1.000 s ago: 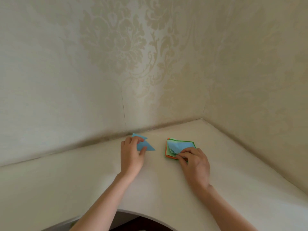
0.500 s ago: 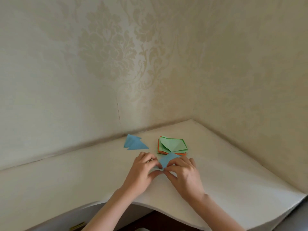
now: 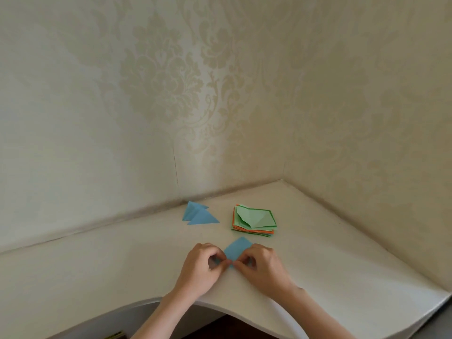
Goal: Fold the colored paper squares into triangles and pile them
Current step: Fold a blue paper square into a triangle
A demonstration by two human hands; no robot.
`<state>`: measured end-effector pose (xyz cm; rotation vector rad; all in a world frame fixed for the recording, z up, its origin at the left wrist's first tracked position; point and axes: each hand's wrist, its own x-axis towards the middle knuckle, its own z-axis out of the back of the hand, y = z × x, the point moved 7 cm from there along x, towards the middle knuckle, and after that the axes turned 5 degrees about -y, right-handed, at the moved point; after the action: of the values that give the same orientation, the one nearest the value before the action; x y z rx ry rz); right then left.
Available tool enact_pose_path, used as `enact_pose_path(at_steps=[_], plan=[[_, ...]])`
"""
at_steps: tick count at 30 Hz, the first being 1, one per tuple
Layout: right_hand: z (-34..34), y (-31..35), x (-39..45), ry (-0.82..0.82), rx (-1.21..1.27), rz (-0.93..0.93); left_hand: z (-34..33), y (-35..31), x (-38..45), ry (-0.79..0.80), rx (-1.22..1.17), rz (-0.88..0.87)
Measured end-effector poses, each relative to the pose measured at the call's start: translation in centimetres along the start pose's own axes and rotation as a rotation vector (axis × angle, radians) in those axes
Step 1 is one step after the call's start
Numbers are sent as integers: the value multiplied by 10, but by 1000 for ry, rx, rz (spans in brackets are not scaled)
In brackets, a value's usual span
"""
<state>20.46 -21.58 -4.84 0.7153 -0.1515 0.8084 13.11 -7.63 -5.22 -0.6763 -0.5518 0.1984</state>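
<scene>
A: Item one?
B: Blue square [image 3: 237, 248], laid on the table [image 3: 330, 265] near its front edge, pinched at its near corner by left hand [image 3: 199, 267] and right hand [image 3: 261, 266], fingers curled.
A: Beyond it?
B: Blue triangles [image 3: 198, 214], piled; paper stack [image 3: 254, 220] set to their right.

Cream corner desk [image 3: 342, 260], damask-patterned wallpaper [image 3: 159, 77]

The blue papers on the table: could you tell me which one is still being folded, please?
The blue sheet pinched between both hands at the near edge; the other blue pieces lie apart, already triangles, by the wall.
</scene>
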Motion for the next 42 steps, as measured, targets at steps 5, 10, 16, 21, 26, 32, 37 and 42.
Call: enact_pose_path(at_steps=[5,10,16,21,26,32,37,42], plan=[[-7,-9,2,16,11,-144,1,-2,-2,-22,-1,94],[-10,-16,4,40,83,-262,-1,1,-2,-26,-15,133],[-9,-19,7,133,145,-261,-2,5,1,74,-68,143],[-7,-16,5,136,125,-235,0,6,0,159,-65,53],[-14,-9,8,88,-46,-206,-1,1,-4,225,-56,-60],[-14,-11,7,92,-41,-217,-1,0,-2,233,15,-112],[-9,-11,5,25,79,-241,0,-4,7,149,75,-170],[-3,-7,0,42,101,-133,0,-8,10,124,66,-160]])
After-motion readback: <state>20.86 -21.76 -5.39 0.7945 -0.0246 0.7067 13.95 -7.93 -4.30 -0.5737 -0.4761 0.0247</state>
